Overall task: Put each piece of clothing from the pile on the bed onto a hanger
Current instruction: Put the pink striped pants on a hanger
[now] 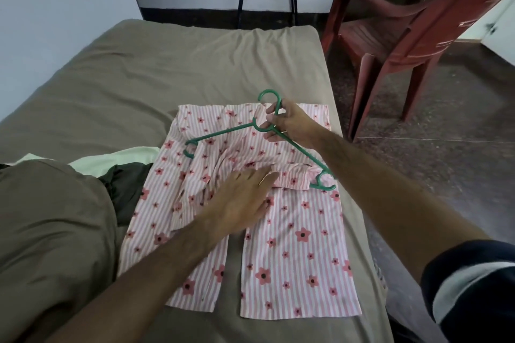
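nearest the camera, my two bare forearms reach out over the bed (172,64), a dark sleeve with a pale band (473,295) showing at the near right edge. my left hand (239,200) lies flat with fingers straight on the middle of the pink striped shirt with flowers (292,245), holding nothing, and i judge it is there to pin the cloth down and smooth it while the other hand works. my right hand (289,125) pinches the neck of the green hanger (223,132) just under its hook, fingers curled around the stem, keeping the hanger over the far half of the shirt. the hanger's left arm rests across the fabric; its right arm runs toward the near right, and a fold of the shirt sits against that end. whether that end is already inside the shirt, i cannot tell.

the shirt is spread on the right side of the bed, open edges toward me, not yet hung. to its left, partly under a brown blanket (50,231), lie a dark green piece of clothing (125,186) and a pale green one (119,159), the rest of the pile, still to be done. a red plastic chair (404,36) stands on the floor at far right. no containers are in view.
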